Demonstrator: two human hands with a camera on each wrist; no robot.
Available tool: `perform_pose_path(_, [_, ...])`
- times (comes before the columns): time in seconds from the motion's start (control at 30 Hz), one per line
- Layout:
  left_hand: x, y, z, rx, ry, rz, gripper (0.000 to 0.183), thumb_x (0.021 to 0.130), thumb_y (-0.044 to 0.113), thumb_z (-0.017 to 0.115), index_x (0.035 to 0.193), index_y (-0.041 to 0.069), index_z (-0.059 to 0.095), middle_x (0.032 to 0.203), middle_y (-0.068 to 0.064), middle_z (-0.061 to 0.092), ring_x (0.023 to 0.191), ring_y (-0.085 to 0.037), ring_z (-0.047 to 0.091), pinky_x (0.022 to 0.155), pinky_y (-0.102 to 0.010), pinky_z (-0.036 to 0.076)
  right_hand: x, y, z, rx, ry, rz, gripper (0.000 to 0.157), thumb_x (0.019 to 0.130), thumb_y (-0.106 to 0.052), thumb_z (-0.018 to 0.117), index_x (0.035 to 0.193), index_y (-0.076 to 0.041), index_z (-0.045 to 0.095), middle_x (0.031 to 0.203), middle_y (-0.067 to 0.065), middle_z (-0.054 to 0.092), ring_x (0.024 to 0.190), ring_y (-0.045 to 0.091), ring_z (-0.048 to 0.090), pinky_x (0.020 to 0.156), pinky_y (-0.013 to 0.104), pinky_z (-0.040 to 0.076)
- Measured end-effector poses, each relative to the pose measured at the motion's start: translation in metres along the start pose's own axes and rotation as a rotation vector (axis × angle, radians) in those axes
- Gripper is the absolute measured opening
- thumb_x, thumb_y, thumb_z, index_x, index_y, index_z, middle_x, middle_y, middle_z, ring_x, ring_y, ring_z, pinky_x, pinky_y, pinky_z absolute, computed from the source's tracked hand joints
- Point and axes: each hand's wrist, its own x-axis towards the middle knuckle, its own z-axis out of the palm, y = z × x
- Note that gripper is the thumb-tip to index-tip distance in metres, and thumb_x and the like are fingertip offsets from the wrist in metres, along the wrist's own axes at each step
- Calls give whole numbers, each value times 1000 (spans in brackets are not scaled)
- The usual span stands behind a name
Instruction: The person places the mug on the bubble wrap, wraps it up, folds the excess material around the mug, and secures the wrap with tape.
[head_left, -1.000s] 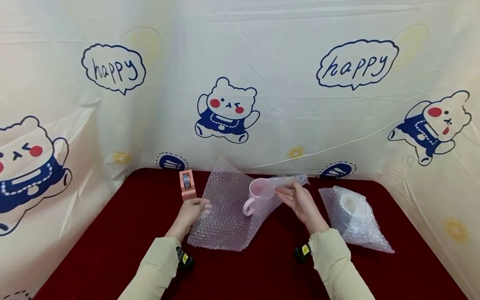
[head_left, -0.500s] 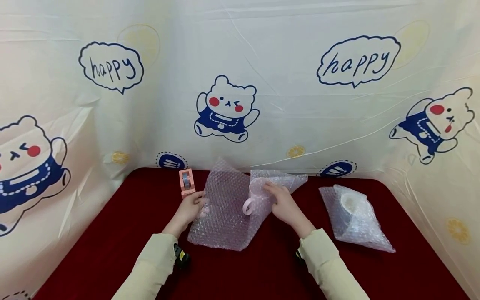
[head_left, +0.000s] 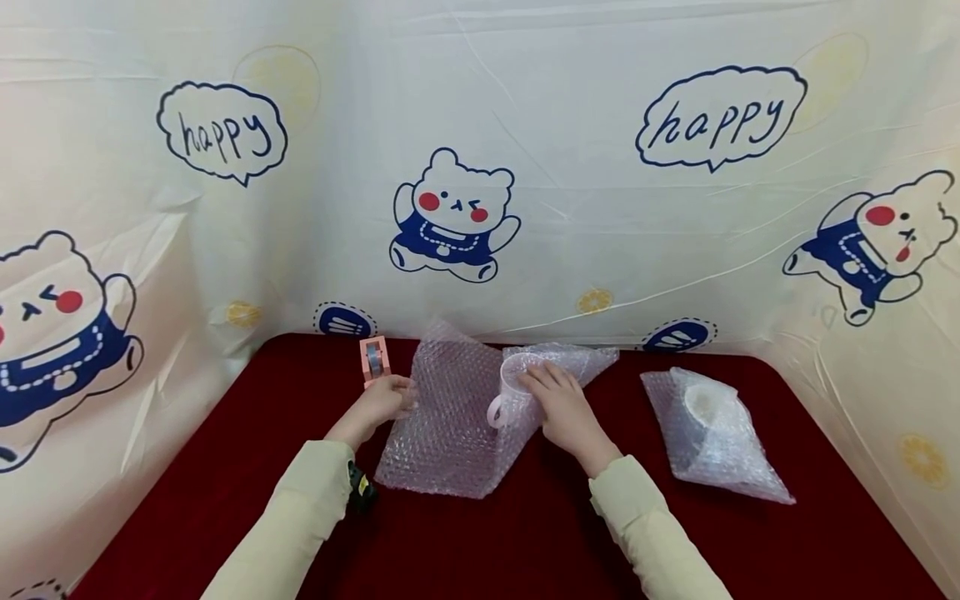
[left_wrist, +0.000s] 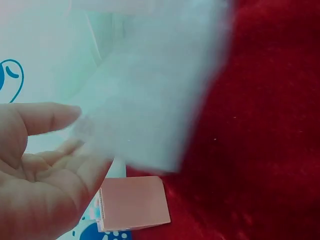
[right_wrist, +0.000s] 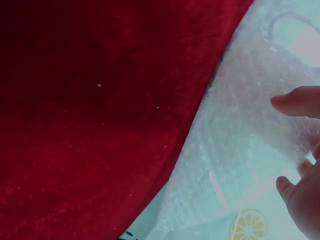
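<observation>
At the far left of the things on the red cloth [head_left: 225, 467] I can see a pink tape dispenser [head_left: 375, 360], just off the left hand at 12 o'clock, counting 12 as the back wall. That left hand [head_left: 377, 406] lightly pinches the left edge of a bubble wrap sheet [head_left: 453, 425], thumb on one side and fingers behind.

Across the sheet, well apart from that hand and just short of its 3 o'clock, is the pale pink mug [head_left: 512, 385]. It looks upright, its axis rising from the cloth, the mouth up and the handle [head_left: 494, 412] sticking out towards 7 o'clock. A flap of the sheet lies over its right side and reaches away to between 2 and 3 o'clock.

The right hand [head_left: 567, 415] is much the nearer one. The mug sits at its 10 o'clock, and its spread, nearly straight fingers rest on the film over the mug, gripping nothing that I can make out.

Furthest right, at about the right hand's 3 o'clock and well apart, is a wrapped bundle [head_left: 723, 450] with a cup-like rim inside.
</observation>
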Motion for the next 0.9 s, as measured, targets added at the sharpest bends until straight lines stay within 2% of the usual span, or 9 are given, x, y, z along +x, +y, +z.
perform_pose_path(0.23, [9,9,3,-24,4,-15,43,100,22,49,128,-10,39,132,-29,45,120,-39,53,99,-47,48,1,0,0,-120,24,-70,57,76,12,67,128,-11,59,135,11,58,131,33,46,109,52,36])
perform_pose_path(0.33, [13,15,8,-29,27,10,45,99,24,49,128,-7,33,135,-28,39,123,-40,48,101,-50,45,3,2,-1,-121,25,-85,51,76,10,68,123,-10,63,133,10,59,131,31,48,107,51,37])
perform_pose_path(0.47, [18,23,16,-27,64,81,57,100,25,49,140,-3,21,145,-28,35,133,-40,41,105,-51,41,5,5,-1,-114,48,-101,46,75,10,68,117,-9,67,128,8,63,127,31,51,103,49,41])
perform_pose_path(0.57, [20,29,22,47,112,130,59,99,26,51,144,-1,23,145,-26,41,134,-38,42,105,-51,41,7,5,0,-158,84,-124,36,76,11,64,106,-8,70,117,5,69,121,29,56,100,46,44])
perform_pose_path(0.73, [22,41,30,199,177,185,49,98,24,53,138,-1,39,140,-23,49,127,-36,50,100,-49,46,10,4,-1,-253,143,-157,23,74,11,61,82,-10,67,96,3,73,105,25,62,94,38,47])
perform_pose_path(0.9, [23,52,34,242,194,216,46,97,24,54,136,3,45,140,-20,51,124,-35,54,101,-48,46,11,4,-1,-279,147,-161,22,72,11,63,76,-10,66,89,3,73,98,24,63,92,36,48])
